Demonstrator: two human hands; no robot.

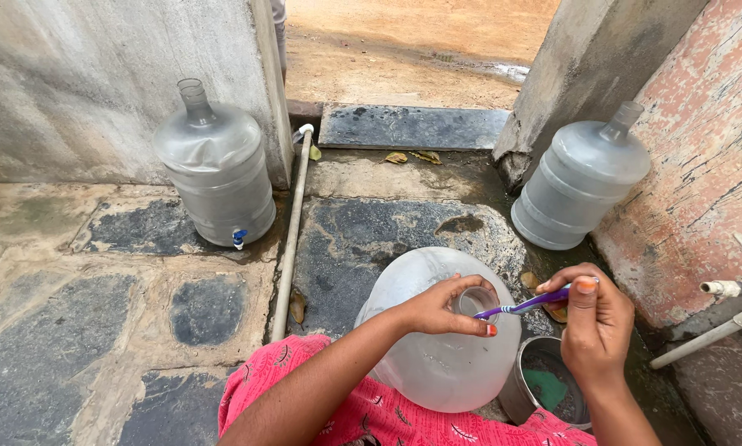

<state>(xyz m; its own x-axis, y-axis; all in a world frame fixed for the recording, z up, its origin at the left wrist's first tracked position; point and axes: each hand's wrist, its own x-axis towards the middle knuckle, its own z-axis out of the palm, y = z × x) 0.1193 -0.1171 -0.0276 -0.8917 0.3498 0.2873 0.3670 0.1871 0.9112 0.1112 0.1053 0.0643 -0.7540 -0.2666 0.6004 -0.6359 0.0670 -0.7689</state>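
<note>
Left hand (441,307) clasps the translucent plastic water jug's (437,363) neck, steadying it; right hand (595,318) pinches a purple toothbrush (523,305) angled into the mouth.

Grey concrete walls (73,91) flank a wet stone-slab floor (98,314) in daylight.

Left hand (441,307) curled in a grip, right hand (595,324) pinching, forearms converging
</note>
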